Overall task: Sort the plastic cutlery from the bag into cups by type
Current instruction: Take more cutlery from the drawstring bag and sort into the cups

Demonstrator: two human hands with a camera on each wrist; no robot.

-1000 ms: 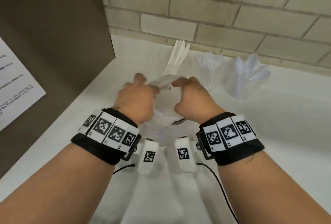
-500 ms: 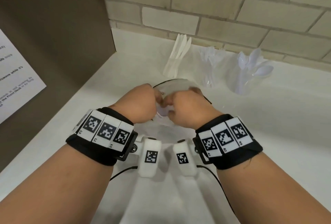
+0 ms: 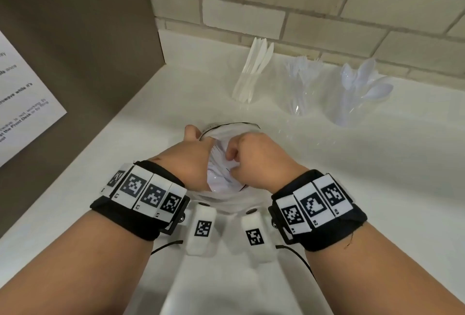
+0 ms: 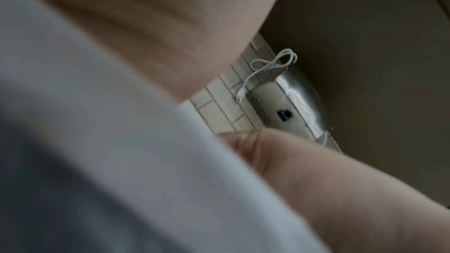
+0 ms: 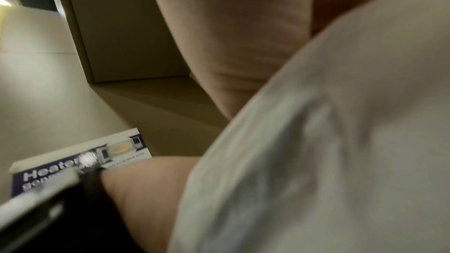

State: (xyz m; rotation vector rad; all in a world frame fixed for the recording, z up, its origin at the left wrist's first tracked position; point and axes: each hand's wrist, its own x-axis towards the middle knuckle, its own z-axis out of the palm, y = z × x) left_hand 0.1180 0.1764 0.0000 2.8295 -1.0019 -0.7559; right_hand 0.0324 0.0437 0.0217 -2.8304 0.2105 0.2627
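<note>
Three clear cups (image 3: 297, 88) stood at about one o'clock, one bag (image 3: 226, 158) sat between two hands (image 3: 186, 161), and one paper notice (image 3: 22, 103) hung at nine.

the bag (image 3: 227, 129) i hold open is thin, clear, glossy plastic film. the cutlery (image 3: 221, 166) in it looks like smooth white plastic. the three cups (image 3: 297, 103) are clear shiny plastic. the worktop (image 3: 377, 163) is smooth matt white. the wall (image 3: 302, 7) is rough pale brick. my wristbands (image 3: 125, 219) are black cloth with matt white tags.

Shared break-room kitchenette: white counter (image 3: 377, 163), brick wall (image 3: 327, 12), microwave notice (image 3: 22, 93).
</note>
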